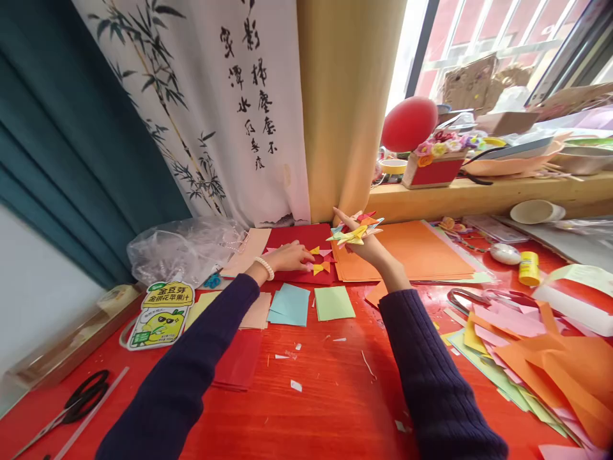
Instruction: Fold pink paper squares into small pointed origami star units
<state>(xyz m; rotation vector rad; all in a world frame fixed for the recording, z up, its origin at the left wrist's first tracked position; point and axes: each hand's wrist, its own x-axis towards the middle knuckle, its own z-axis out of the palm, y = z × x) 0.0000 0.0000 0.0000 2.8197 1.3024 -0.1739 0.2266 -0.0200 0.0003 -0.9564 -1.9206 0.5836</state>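
My left hand [290, 256] reaches far across the red table and rests on a dark red paper sheet [299, 236], fingers closed around small pink and yellow folded paper pieces [320, 260]. My right hand [360, 240] is raised above the orange paper stack [421, 249], fingers pinched on a cluster of folded paper pieces [354, 231] in yellow, red and light blue. Both arms wear dark blue knit sleeves; a white bead bracelet [265, 267] circles the left wrist.
Blue [290, 305] and green [334, 302] paper squares lie between my arms. Black scissors [71, 406] sit front left, a yellow-green printed fan [160, 314] beside a plastic bag [184, 246]. Paper offcuts [536, 351] pile at right, near a glue bottle [529, 268]. A cluttered window shelf [479, 191] runs behind.
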